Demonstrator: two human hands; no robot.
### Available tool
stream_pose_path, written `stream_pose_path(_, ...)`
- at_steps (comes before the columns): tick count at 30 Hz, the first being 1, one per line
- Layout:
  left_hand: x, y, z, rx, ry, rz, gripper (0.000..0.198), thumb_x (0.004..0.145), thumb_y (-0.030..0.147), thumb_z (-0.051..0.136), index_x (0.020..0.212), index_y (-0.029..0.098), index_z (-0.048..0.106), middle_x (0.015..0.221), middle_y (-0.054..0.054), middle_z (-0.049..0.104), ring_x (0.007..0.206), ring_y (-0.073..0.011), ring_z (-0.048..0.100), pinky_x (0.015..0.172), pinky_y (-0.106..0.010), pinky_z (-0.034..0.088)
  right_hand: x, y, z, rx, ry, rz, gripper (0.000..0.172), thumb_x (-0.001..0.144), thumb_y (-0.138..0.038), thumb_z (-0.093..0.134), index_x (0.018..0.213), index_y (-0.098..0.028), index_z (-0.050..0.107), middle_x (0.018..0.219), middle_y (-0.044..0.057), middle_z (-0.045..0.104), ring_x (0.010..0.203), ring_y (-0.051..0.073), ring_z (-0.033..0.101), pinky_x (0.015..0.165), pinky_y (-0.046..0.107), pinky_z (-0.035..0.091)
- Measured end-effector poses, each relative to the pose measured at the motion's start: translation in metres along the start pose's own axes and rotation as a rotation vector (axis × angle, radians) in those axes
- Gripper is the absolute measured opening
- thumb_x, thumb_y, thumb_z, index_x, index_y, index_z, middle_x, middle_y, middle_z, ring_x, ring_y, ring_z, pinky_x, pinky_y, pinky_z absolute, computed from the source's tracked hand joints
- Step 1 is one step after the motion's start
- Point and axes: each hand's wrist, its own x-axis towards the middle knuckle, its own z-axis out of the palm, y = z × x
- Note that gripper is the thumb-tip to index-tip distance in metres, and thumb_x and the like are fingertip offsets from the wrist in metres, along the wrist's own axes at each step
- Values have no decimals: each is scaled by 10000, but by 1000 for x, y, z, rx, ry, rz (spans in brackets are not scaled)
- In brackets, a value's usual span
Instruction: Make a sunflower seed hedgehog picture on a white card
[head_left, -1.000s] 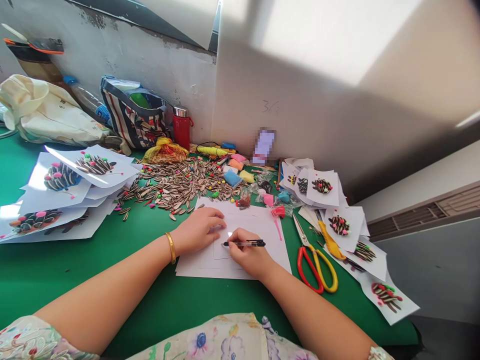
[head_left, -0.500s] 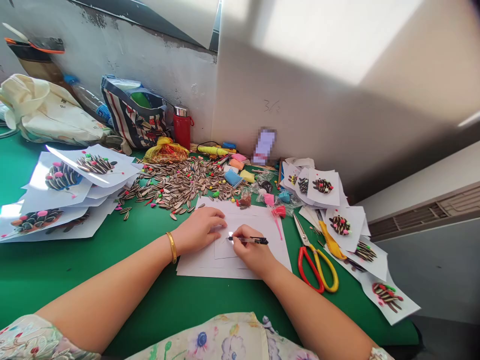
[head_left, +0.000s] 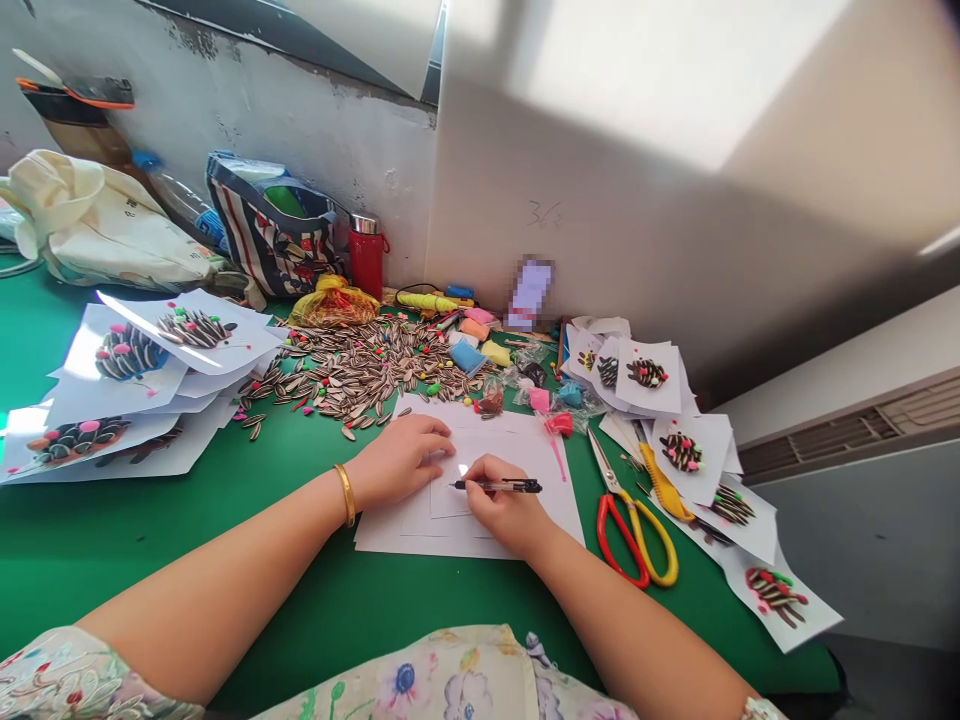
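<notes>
A stack of white paper [head_left: 525,455] lies on the green table [head_left: 112,530] in front of me. My right hand [head_left: 504,505] is closed round a black pen [head_left: 501,486], its tip on a small top sheet [head_left: 448,498]. Resting on the paper just left of the pen, my left hand [head_left: 397,458] has its fingers curled and pressed down on the sheet; a gold bangle [head_left: 344,494] sits on that wrist.
Sunflower seeds [head_left: 352,365] are heaped behind the paper, with coloured clay lumps [head_left: 469,355]. Finished seed pictures lie at left [head_left: 127,360] and right [head_left: 679,450]. Scissors with red and yellow handles [head_left: 634,530] lie to the right. Bags [head_left: 274,240] and a red flask [head_left: 366,258] line the wall.
The pen tip slid a little right and up half a second ago and has come back left and down on the sheet. My left hand has stayed put.
</notes>
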Motion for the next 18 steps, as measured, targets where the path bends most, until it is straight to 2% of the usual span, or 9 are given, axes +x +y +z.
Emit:
stream_pose_path(4, 0, 1, 0, 0, -4, -7, 273, 805, 190, 686, 1070, 242, 727, 1223, -71, 640, 1151, -261, 568, 1016, -408, 440, -1, -2, 1, -10, -45, 12, 98, 811, -209, 546, 826, -218, 643, 774, 4, 682, 716, 165, 618, 671, 275, 476)
stream_pose_path(18, 0, 1, -1, 6, -7, -26, 273, 801, 193, 698, 1067, 245, 728, 1233, -72, 638, 1150, -269, 568, 1019, -428, 439, 0, -6, 0, -35, -83, 55, 101, 803, -214, 543, 817, -221, 643, 772, 2, 687, 708, 168, 615, 662, 280, 463)
